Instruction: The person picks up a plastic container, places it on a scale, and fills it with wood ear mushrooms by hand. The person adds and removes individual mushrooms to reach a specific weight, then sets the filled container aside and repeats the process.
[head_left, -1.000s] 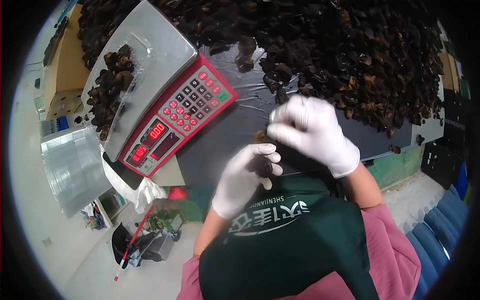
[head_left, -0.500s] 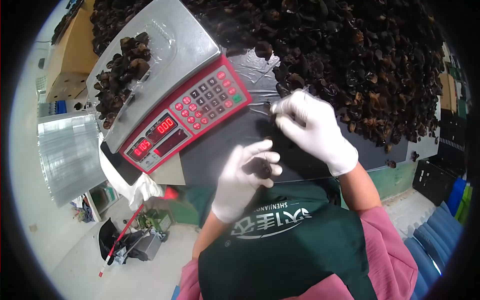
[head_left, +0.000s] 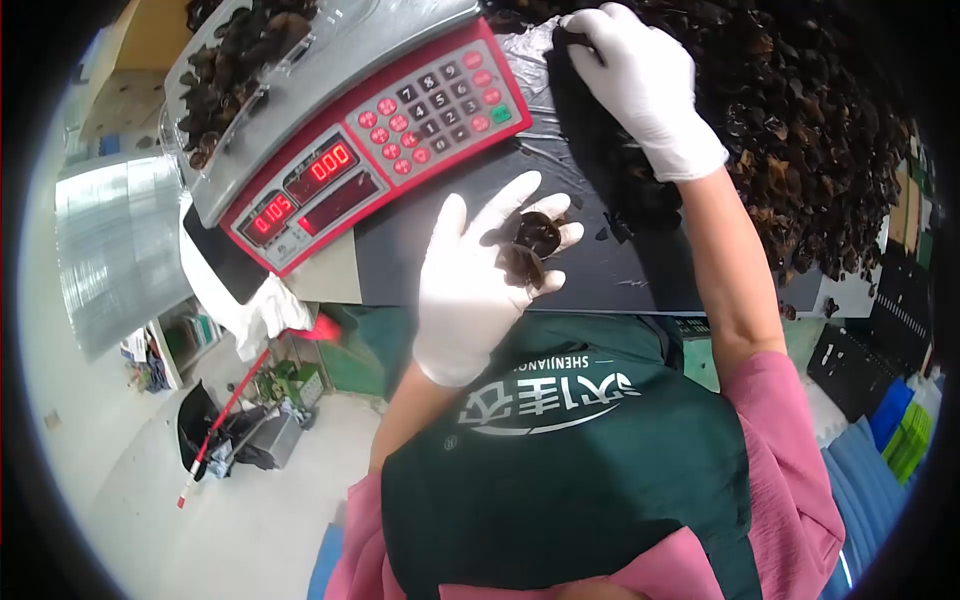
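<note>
My left hand [head_left: 475,280], in a white glove, is palm up with dark fungus pieces [head_left: 535,235] resting in the palm and against its curled fingers. My right hand [head_left: 635,85], also gloved, reaches to the near edge of a large heap of dark fungus [head_left: 810,130]; its fingertips are pinched on a dark piece [head_left: 570,38]. Left of both hands stands a red and silver scale [head_left: 340,165], its displays showing 0.105 and 0.00. On its pan a clear plastic tray [head_left: 300,50] holds more fungus [head_left: 235,65].
A dark work surface [head_left: 410,250] lies under my hands. White cloth [head_left: 245,310] hangs at the scale's lower left, near a red pole [head_left: 225,420]. Black crates [head_left: 850,365] and blue material [head_left: 870,480] stand at the right. A cardboard box [head_left: 135,75] is at upper left.
My right hand has moved up to the heap's edge. My left hand is more open, and more fungus shows in its palm. The view has shifted, with the scale higher in it.
</note>
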